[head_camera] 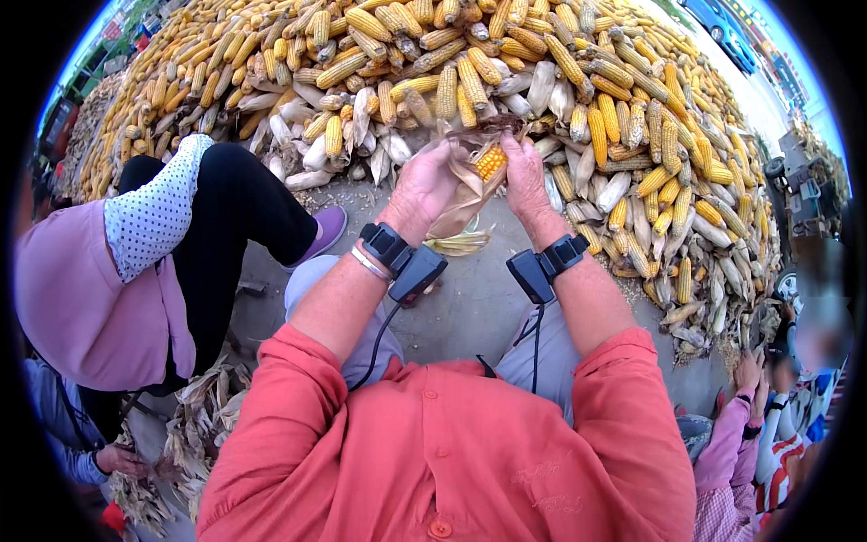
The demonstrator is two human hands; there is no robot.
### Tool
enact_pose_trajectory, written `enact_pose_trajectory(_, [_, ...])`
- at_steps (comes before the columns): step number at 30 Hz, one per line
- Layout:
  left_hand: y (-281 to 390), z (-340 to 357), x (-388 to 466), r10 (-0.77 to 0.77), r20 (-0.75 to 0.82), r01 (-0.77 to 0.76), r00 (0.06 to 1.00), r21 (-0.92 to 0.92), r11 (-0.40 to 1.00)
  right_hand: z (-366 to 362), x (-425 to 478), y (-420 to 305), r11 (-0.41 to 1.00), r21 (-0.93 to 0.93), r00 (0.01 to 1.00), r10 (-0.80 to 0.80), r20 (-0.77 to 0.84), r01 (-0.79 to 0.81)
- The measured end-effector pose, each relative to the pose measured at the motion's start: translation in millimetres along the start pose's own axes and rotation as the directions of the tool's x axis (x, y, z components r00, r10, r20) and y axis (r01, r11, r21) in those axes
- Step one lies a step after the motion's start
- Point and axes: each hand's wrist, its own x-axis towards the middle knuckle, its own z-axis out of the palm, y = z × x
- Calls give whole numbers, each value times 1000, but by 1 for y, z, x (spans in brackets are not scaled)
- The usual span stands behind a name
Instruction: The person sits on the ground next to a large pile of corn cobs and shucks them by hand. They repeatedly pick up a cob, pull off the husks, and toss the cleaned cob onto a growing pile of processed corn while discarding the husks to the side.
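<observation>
An ear of corn shows yellow kernels between its parted dry husks, in front of the heap. My left hand grips the husk on the ear's left side. On the right side, my right hand has its thumb and fingers closed on the husk near the tip, where dark silk sticks out. The lower husk hangs down between my wrists. Beneath it, a pale strip of husk lies on the concrete ground. Just beyond my hands are husked and unhusked ears of the heap.
A large heap of corn ears curves around the front and right. Close on my left sits a person in a pink top, one purple shoe near my leg. Loose husks lie behind that person. Other people's hands are at the right.
</observation>
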Motion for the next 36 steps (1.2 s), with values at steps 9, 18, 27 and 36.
enact_pose_trajectory(9, [-10,31,-31,-58,67,26,996,401,916,-76,47,0,985,142,894,151,-422,-99])
enact_pose_trajectory(18, [6,26,-74,-220,116,42,969,796,604,-163,45,-12,984,167,682,164,-713,-62])
enact_pose_trajectory(27, [11,16,-72,-395,147,-179,907,983,-46,-164,51,1,986,153,773,147,-617,-66])
enact_pose_trajectory(36, [-23,-3,-58,-181,203,-230,962,962,-149,-56,20,0,991,128,983,58,-174,-35])
